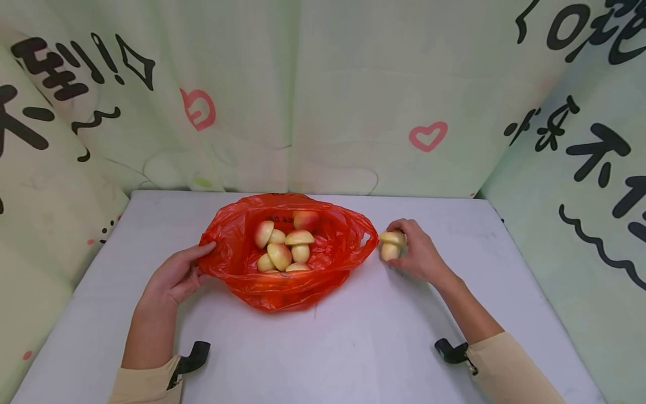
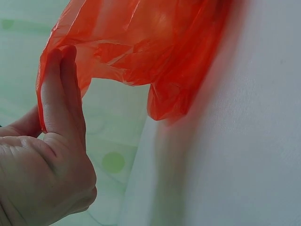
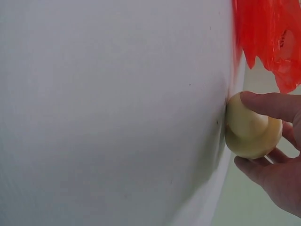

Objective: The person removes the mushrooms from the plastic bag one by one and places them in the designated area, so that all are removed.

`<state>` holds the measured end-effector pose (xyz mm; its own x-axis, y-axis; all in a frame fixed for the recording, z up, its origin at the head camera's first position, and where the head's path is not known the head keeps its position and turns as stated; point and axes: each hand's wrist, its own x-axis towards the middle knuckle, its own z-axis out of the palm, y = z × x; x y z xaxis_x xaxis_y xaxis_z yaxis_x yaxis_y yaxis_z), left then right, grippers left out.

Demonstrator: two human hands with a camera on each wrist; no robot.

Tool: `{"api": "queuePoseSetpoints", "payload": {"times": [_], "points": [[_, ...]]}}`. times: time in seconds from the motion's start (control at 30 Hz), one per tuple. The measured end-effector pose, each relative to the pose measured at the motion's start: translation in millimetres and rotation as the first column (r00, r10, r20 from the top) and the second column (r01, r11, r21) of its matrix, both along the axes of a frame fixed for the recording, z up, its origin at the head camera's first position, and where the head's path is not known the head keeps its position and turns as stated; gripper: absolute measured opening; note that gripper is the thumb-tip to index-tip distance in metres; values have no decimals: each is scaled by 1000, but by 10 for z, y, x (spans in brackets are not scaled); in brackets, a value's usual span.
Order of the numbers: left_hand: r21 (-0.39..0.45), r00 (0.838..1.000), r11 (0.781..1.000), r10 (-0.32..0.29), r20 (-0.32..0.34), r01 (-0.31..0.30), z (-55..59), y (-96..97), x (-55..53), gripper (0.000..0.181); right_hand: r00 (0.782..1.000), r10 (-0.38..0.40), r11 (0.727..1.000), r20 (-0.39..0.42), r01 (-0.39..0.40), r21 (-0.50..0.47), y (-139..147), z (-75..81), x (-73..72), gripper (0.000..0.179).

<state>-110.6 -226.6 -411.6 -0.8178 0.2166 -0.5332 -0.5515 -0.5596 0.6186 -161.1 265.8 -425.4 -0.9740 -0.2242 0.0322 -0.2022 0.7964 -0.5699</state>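
A red plastic bag [image 1: 290, 294] lies with its mouth spread wide on the table [image 1: 323, 353]. Inside it sit several toy-like mushrooms [image 1: 300, 238], pale yellow, some with reddish caps. My left hand [image 1: 174, 278] pinches the bag's left edge between thumb and fingers; the left wrist view shows the thin film [image 2: 122, 56] held up there. Just off the bag's right handle, my right hand [image 1: 421, 255] grips another pale yellow mushroom [image 1: 391, 247] by its side. In the right wrist view this mushroom [image 3: 249, 125] is close to the table surface, thumb on its stem.
Behind the table hangs a pale green curtain [image 1: 348, 101] with hearts and black lettering, and similar cloth closes in both sides. A black wrist mount [image 1: 194, 357] sticks out from the left sleeve, and another black mount [image 1: 451, 352] from the right sleeve.
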Motion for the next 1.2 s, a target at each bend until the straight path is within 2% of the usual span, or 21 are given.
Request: {"api": "queuePoseSetpoints", "payload": {"times": [0.27, 0.73, 1.0, 1.2], "points": [[9, 1000, 1000, -2, -2, 2, 7, 2, 7, 33, 1000, 21, 1000, -14, -21, -8, 8, -30, 3, 70], [17, 999, 999, 34, 29, -34, 7, -36, 9, 35, 1000, 0, 1000, 9, 0, 5, 12, -15, -3, 71], [43, 999, 999, 32, 43, -33, 16, -62, 11, 30, 1000, 3, 1000, -10, -3, -9, 66, -20, -7, 68], [33, 999, 999, 27, 23, -27, 17, -64, 25, 30, 1000, 7, 1000, -11, -7, -8, 73, -13, 6, 68]]}}
